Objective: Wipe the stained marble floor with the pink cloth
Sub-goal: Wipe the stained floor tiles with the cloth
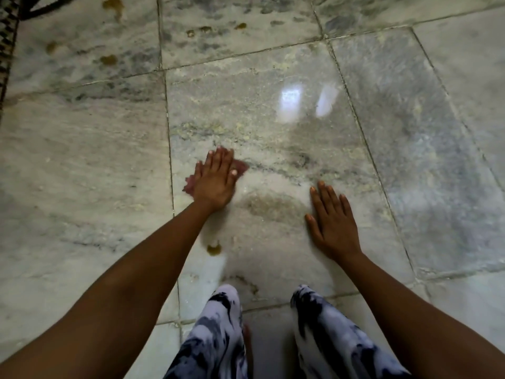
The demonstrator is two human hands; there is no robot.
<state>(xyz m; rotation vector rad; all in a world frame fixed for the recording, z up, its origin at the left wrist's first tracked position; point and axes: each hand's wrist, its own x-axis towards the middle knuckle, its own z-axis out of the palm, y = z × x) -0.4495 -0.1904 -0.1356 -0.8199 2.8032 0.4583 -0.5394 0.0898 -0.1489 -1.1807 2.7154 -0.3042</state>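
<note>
My left hand (pixel 216 179) lies flat with straight fingers on the pink cloth (pixel 241 167), pressing it onto the marble floor (pixel 82 165); only the cloth's edges show around the hand. My right hand (pixel 332 225) rests flat on the bare tile, fingers spread, to the right of the cloth. Between the hands a brown smear (pixel 273 206) spreads on the wet tile. A small brown drop (pixel 213 248) sits just under my left forearm.
More brown stains (pixel 109 60) dot the tiles at the far left and top (pixel 240 26). A dark patterned edge (pixel 6 45) runs along the left side. My knees in white-and-black trousers (pixel 218 337) are at the bottom. Light glares on the tile (pixel 292 102).
</note>
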